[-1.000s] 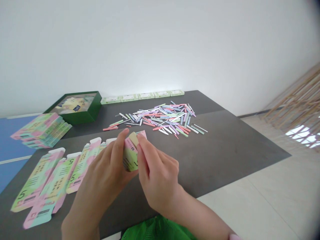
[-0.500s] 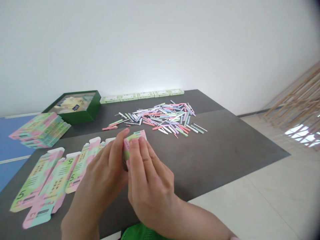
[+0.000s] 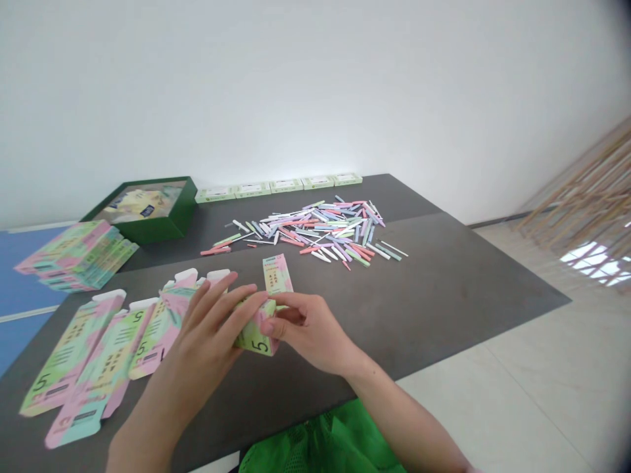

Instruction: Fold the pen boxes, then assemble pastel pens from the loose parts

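Two grips point(image 3: 207, 338) point(image 3: 315, 332) hold one oblong cardboard carton point(image 3: 255, 336).

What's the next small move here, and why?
I'd probably press the end of the held box with the right hand while the left hand steadies it: the right thumb and fingers are at that end, and the left fingers lie over the box. I can't tell whether the end is fully closed.

Left hand point(image 3: 208, 336) stretches its fingers point(image 3: 244, 316) while the right hand point(image 3: 318, 335) pinches.
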### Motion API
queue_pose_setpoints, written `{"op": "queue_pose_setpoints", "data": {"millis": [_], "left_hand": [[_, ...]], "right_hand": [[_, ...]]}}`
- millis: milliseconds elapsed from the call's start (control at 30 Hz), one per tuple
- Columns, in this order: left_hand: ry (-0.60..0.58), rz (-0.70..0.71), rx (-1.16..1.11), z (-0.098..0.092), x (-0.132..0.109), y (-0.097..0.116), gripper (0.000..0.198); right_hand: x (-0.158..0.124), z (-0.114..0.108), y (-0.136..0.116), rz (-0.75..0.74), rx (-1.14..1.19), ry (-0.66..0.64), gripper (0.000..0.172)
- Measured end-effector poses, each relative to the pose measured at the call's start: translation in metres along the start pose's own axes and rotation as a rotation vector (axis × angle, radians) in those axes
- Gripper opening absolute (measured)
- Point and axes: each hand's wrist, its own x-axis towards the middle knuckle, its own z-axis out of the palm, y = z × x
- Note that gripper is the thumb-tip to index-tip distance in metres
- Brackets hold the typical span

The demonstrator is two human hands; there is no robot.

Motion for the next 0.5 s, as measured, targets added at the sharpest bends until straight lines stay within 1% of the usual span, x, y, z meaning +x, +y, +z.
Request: {"op": "queue_pose_setpoints", "data": {"millis": [100,133,200,267,300,333,367,433,467,500], "left_hand": [[-0.098,0.006,0.022,0.005,-0.005,-0.002,0.055],[-0.127,0.007,0.039,0.008,-0.006,-0.002,0.057],[-0.178,0.017,0.08,0.017,-0.007,-0.005,0.062],[-0.228,0.01,0.107,0.026,-0.008,-0.008,0.069],[-0.239,-0.022,0.112,0.029,-0.008,-0.01,0.071],[-0.226,-0.081,0.113,0.032,-0.008,-0.01,0.07],[-0.185,-0.164,0.11,0.034,-0.009,-0.01,0.067],[-0.058,-0.372,0.107,0.035,-0.013,-0.007,0.057],[-0.022,-0.458,0.101,0.035,-0.016,-0.004,0.054],[-0.028,-0.515,0.088,0.036,-0.019,0.0,0.052]], "right_hand": [[-0.004,0.001,0.018,-0.024,-0.147,0.092,0.02],[-0.005,0.0,0.023,-0.007,-0.196,0.128,0.015],[-0.004,-0.002,0.032,0.109,-0.201,0.17,0.014],[0.002,-0.002,0.041,0.255,-0.113,0.197,0.019],[0.005,-0.001,0.046,0.308,-0.067,0.221,0.022],[0.009,0.002,0.052,0.337,-0.032,0.253,0.025],[0.013,0.005,0.057,0.351,-0.011,0.294,0.028],[0.021,0.014,0.067,0.375,0.019,0.373,0.03],[0.025,0.018,0.072,0.386,0.024,0.393,0.029],[0.029,0.023,0.077,0.4,0.023,0.397,0.026]]}}
